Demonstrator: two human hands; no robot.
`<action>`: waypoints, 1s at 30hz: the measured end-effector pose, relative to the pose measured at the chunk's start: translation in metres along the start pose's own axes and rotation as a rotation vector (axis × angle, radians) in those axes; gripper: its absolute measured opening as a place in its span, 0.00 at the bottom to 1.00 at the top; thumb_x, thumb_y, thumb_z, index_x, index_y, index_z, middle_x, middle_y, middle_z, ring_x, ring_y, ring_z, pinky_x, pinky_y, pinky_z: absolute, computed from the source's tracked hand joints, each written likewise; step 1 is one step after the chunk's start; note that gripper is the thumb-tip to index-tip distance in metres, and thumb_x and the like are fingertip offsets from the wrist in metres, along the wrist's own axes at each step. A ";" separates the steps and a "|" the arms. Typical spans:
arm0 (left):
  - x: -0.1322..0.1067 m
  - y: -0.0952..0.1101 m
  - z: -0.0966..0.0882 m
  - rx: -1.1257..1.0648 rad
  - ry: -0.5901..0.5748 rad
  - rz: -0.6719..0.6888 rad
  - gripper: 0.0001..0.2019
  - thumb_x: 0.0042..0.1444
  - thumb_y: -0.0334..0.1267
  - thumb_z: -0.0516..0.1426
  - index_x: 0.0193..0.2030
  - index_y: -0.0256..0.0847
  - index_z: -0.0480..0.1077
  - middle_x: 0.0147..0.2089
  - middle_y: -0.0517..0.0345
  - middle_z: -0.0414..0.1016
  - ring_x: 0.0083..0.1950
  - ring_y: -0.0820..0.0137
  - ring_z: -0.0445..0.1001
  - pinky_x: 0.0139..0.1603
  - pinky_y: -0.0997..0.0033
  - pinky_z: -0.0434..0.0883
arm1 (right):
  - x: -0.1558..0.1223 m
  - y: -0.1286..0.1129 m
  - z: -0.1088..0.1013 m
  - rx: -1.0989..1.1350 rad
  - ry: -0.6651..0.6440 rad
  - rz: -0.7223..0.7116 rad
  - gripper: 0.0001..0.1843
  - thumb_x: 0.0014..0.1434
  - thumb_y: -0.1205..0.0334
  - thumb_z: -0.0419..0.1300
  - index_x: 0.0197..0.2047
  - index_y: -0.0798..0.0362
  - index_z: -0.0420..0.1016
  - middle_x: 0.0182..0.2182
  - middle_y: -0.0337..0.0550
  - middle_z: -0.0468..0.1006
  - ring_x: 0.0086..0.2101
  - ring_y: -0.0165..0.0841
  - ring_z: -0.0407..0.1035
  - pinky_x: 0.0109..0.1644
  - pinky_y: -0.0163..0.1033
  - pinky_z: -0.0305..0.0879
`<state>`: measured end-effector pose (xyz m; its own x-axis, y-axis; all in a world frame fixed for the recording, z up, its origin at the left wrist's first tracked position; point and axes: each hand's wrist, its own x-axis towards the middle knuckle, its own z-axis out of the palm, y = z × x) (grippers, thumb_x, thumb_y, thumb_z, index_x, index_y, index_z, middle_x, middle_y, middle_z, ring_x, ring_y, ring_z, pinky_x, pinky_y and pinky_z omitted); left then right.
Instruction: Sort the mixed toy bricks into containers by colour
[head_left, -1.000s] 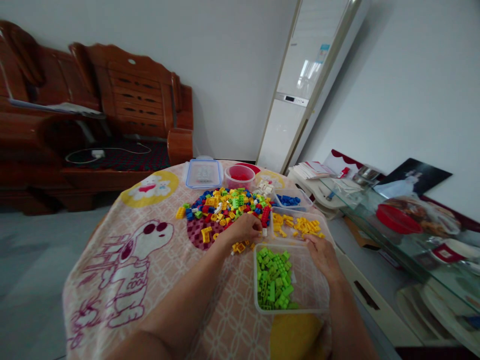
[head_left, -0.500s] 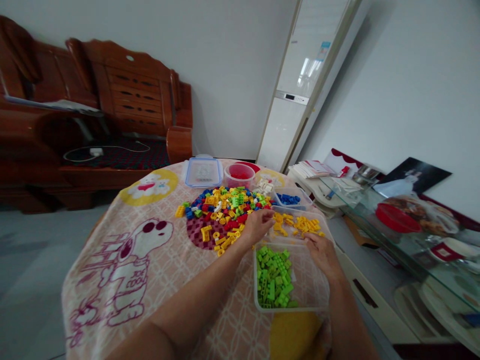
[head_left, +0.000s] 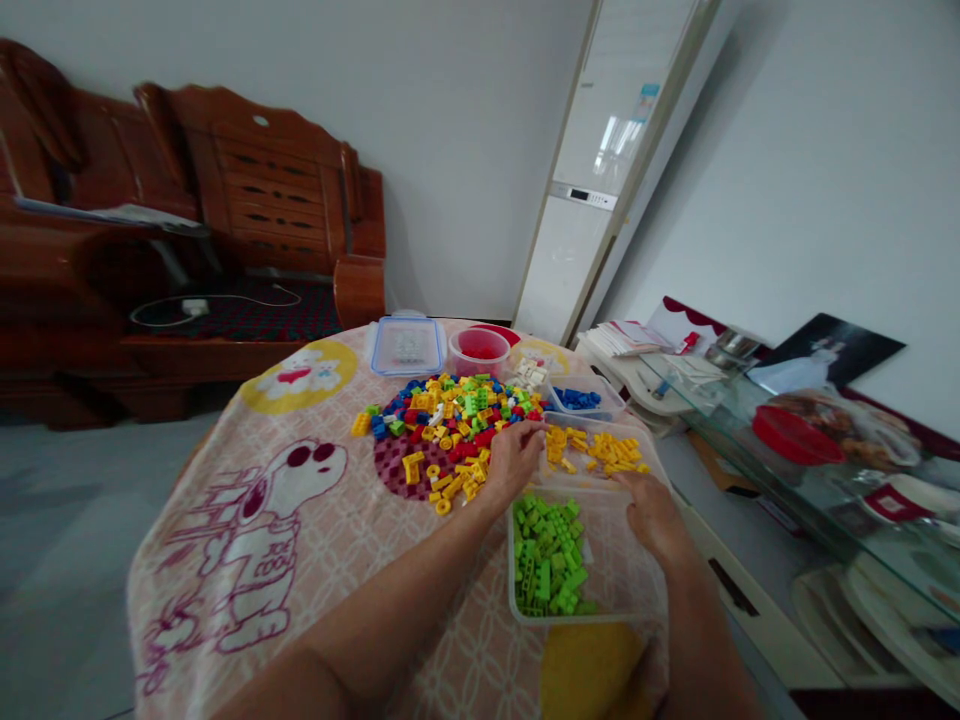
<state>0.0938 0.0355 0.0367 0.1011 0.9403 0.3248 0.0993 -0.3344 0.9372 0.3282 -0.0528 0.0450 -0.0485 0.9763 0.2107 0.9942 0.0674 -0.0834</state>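
The worktop [head_left: 300, 520] lies under both hands. A pile of mixed bricks [head_left: 450, 420] sits just left of the left hand [head_left: 514, 455]. The tub of green bricks [head_left: 622, 580] is beneath the right hand [head_left: 652, 512], which curls over its rim. The left hand's fingers [head_left: 534, 432] bunch at the edge of the tub of yellow bricks [head_left: 585, 478]. I cannot tell what they pinch.

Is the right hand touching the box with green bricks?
Touching. The head view shows the right hand lying on the far rim of the green box.
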 end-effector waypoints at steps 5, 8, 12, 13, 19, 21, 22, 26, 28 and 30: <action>-0.001 -0.001 0.001 -0.010 0.007 0.005 0.13 0.60 0.36 0.54 0.45 0.36 0.79 0.32 0.55 0.79 0.33 0.71 0.77 0.36 0.75 0.73 | -0.006 0.018 -0.003 -0.110 0.044 0.027 0.35 0.44 0.82 0.48 0.54 0.58 0.78 0.51 0.56 0.79 0.53 0.43 0.72 0.62 0.47 0.63; -0.003 -0.001 0.003 -0.014 0.001 -0.005 0.13 0.60 0.36 0.54 0.45 0.37 0.79 0.32 0.55 0.80 0.33 0.71 0.77 0.37 0.75 0.73 | -0.009 0.026 -0.002 -0.133 0.084 0.041 0.35 0.45 0.82 0.48 0.54 0.56 0.77 0.51 0.54 0.79 0.53 0.42 0.71 0.62 0.47 0.62; 0.000 -0.001 0.001 -0.013 0.003 -0.028 0.14 0.60 0.36 0.54 0.45 0.37 0.79 0.33 0.55 0.80 0.33 0.71 0.78 0.36 0.76 0.72 | -0.009 0.035 -0.004 -0.184 0.097 0.098 0.35 0.46 0.83 0.46 0.55 0.61 0.76 0.50 0.57 0.79 0.53 0.42 0.72 0.61 0.47 0.63; 0.002 -0.002 -0.001 -0.012 0.004 -0.029 0.14 0.60 0.36 0.54 0.45 0.37 0.79 0.33 0.55 0.80 0.33 0.72 0.77 0.36 0.76 0.72 | -0.008 0.037 -0.005 -0.183 0.095 0.102 0.35 0.46 0.84 0.46 0.54 0.62 0.76 0.50 0.57 0.79 0.53 0.43 0.72 0.61 0.47 0.63; 0.017 -0.007 -0.026 0.127 -0.200 -0.062 0.12 0.54 0.30 0.55 0.41 0.36 0.79 0.27 0.59 0.78 0.27 0.74 0.73 0.31 0.79 0.68 | -0.008 0.049 -0.010 -0.101 0.099 0.131 0.33 0.44 0.82 0.47 0.50 0.59 0.80 0.49 0.55 0.80 0.52 0.43 0.72 0.62 0.49 0.63; 0.020 -0.007 -0.035 0.198 -0.382 -0.096 0.12 0.51 0.28 0.56 0.39 0.35 0.79 0.24 0.61 0.76 0.24 0.75 0.71 0.29 0.79 0.67 | -0.008 0.045 -0.010 -0.058 0.137 0.129 0.33 0.44 0.80 0.48 0.50 0.56 0.80 0.49 0.53 0.80 0.52 0.44 0.72 0.63 0.49 0.63; 0.021 -0.007 -0.039 0.233 -0.471 -0.107 0.12 0.50 0.28 0.56 0.39 0.35 0.79 0.24 0.61 0.76 0.23 0.75 0.71 0.28 0.79 0.67 | -0.007 0.041 -0.009 -0.036 0.152 0.120 0.32 0.44 0.80 0.49 0.50 0.55 0.80 0.49 0.53 0.80 0.53 0.44 0.72 0.63 0.49 0.62; 0.019 -0.002 -0.044 0.405 -0.718 -0.009 0.11 0.45 0.27 0.60 0.36 0.34 0.80 0.29 0.59 0.79 0.29 0.73 0.74 0.30 0.80 0.66 | -0.001 0.010 -0.003 0.076 0.126 0.016 0.29 0.51 0.75 0.51 0.54 0.51 0.78 0.53 0.49 0.78 0.55 0.41 0.70 0.63 0.48 0.62; 0.016 0.000 -0.042 0.507 -0.794 0.059 0.11 0.43 0.28 0.62 0.35 0.35 0.80 0.30 0.58 0.80 0.31 0.72 0.74 0.30 0.79 0.64 | 0.002 -0.005 0.002 0.133 0.065 -0.030 0.26 0.54 0.74 0.52 0.53 0.51 0.78 0.52 0.48 0.79 0.52 0.39 0.72 0.62 0.47 0.63; 0.012 0.000 -0.039 0.604 -0.822 0.109 0.10 0.43 0.29 0.62 0.35 0.35 0.81 0.29 0.58 0.79 0.30 0.72 0.72 0.29 0.78 0.62 | 0.003 -0.015 0.006 0.127 0.036 -0.025 0.24 0.55 0.74 0.53 0.52 0.53 0.79 0.50 0.50 0.80 0.51 0.39 0.73 0.60 0.47 0.64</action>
<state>0.0569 0.0494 0.0458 0.7636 0.6456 0.0039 0.5081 -0.6046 0.6134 0.3124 -0.0491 0.0408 -0.0673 0.9663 0.2486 0.9724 0.1193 -0.2003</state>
